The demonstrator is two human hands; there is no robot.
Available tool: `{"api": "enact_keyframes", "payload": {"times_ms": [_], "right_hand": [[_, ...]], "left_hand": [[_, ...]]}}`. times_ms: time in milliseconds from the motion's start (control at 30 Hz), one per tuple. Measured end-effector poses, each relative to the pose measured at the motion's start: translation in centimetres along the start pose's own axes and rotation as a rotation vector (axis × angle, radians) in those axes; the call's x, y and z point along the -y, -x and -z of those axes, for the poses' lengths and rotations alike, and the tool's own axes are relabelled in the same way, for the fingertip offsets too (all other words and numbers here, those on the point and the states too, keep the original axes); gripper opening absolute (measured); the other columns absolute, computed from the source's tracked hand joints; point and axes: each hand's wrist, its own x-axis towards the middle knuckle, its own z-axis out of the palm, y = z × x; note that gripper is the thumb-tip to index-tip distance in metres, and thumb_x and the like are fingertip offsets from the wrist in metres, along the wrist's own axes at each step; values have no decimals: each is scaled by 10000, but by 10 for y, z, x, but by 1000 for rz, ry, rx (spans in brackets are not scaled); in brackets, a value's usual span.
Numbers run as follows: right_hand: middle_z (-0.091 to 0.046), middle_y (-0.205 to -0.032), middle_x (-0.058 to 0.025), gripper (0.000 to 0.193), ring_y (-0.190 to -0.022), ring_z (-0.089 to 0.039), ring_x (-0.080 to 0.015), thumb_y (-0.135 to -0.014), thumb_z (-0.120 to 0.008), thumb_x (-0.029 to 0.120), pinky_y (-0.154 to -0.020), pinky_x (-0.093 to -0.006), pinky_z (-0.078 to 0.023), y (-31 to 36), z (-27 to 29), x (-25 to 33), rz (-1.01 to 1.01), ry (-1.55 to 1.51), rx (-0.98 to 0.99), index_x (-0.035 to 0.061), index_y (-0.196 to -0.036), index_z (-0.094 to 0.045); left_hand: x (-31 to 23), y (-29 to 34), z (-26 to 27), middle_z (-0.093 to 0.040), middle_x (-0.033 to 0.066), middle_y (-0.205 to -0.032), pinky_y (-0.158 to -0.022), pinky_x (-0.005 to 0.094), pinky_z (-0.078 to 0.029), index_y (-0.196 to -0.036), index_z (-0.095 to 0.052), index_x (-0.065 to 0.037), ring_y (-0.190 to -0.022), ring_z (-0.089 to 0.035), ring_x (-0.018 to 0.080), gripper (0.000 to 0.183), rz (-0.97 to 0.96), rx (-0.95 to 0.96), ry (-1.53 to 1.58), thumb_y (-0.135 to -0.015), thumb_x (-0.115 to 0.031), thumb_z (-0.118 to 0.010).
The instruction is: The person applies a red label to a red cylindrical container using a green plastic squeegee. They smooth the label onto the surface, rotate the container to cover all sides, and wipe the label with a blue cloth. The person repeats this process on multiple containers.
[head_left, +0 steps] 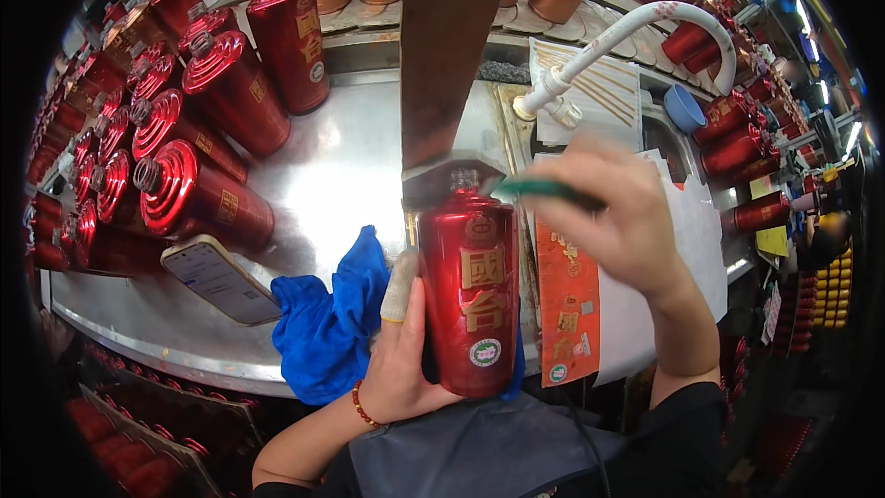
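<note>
A glossy red bottle with raised gold characters and a round white-green sticker stands in front of me, its neck bare. My left hand grips its left side and base, with a pale finger cot on one finger. In my right hand, smeared by motion, is a slim green-handled tool. Its pale tip is at the bottle's shoulder beside the neck; contact cannot be made out. A crumpled blue cloth lies by my left hand, and a red printed sheet sits right of the bottle.
Many red bottles crowd the metal worktop at left, near a phone. A dark upright post rises behind the held bottle. At right are white paper, a curved white tap, thin sticks and a blue bowl.
</note>
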Motion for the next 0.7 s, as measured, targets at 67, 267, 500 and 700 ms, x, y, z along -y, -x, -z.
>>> {"api": "enact_keyframes", "payload": {"times_ms": [67,267,500,700], "right_hand": [[-629,-788,-91,219,-733,-615,-269,-822,-838,124,-659,-365,-479,-1,7,1,-48,45,19,60,-1021,-773],[-658,-827,-55,218,-760,-607,-130,-854,-820,63,-664,-281,-452,26,-5,7,-247,-144,-62,17,-1059,-762],[-680,-906,-9,240,-827,-622,-79,-896,-805,76,-720,-253,-508,72,-33,25,-505,-536,-116,-12,-1101,-717],[-722,-917,-21,211,-809,-635,-66,-925,-793,112,-712,-248,-520,94,-28,21,-449,-502,-180,1,-1095,-735]], "left_hand": [[0,0,0,-192,314,-1647,-1241,486,-304,-1632,11,63,-1532,-332,419,1447,21,27,7,-680,-324,-1008],[1,1,-2,-220,295,-1639,-1213,481,-374,-1639,-4,38,-1491,-410,396,1388,29,30,5,-723,-318,-984],[10,10,-10,-342,307,-1612,-1230,514,-279,-1628,-1,101,-1510,-335,482,1412,40,51,125,-717,-363,-975],[10,12,-7,-297,304,-1633,-1235,519,-264,-1627,-21,103,-1536,-281,472,1413,93,58,79,-701,-355,-986]]}}
